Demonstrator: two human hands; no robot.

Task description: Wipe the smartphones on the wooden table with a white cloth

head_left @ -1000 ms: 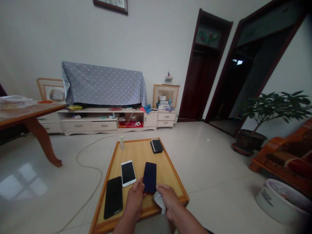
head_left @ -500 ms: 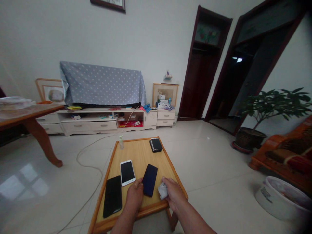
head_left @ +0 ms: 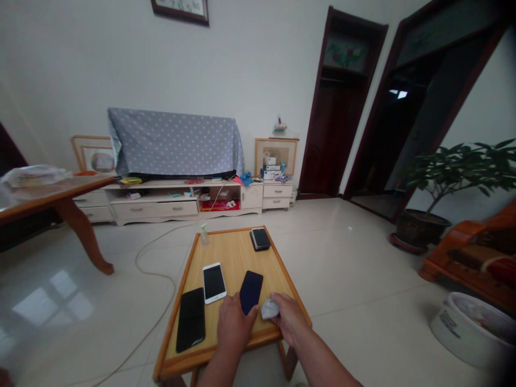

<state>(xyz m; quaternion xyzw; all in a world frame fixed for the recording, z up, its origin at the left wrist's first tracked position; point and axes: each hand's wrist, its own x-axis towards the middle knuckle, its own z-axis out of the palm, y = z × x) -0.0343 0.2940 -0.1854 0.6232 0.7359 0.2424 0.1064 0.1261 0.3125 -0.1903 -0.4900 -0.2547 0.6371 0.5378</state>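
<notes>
On the small wooden table (head_left: 231, 250) a dark blue smartphone (head_left: 251, 290) lies in front of me. My left hand (head_left: 234, 320) grips its near end, the thumb at the right edge and the fingers at the left. My right hand (head_left: 287, 314) is closed on a crumpled white cloth (head_left: 269, 309), just right of the phone and apart from it. Left of my left hand lie a white smartphone (head_left: 214, 283) and a larger black smartphone (head_left: 191, 320). At the far right corner several phones (head_left: 260, 239) are stacked. A small clear pump bottle (head_left: 204, 235) stands at the far left corner.
A pale cable (head_left: 174, 290) winds over the tiled floor left of the table. Farther left stands a larger wooden table (head_left: 76, 188). A white tub (head_left: 470, 336) and a potted plant (head_left: 421, 228) are on the right. A white TV cabinet (head_left: 173, 207) lines the wall.
My left thumb has come across the near end of the blue phone to its right edge, so the hand now spans it. The white cloth stays in my right hand. The view has shifted slightly.
</notes>
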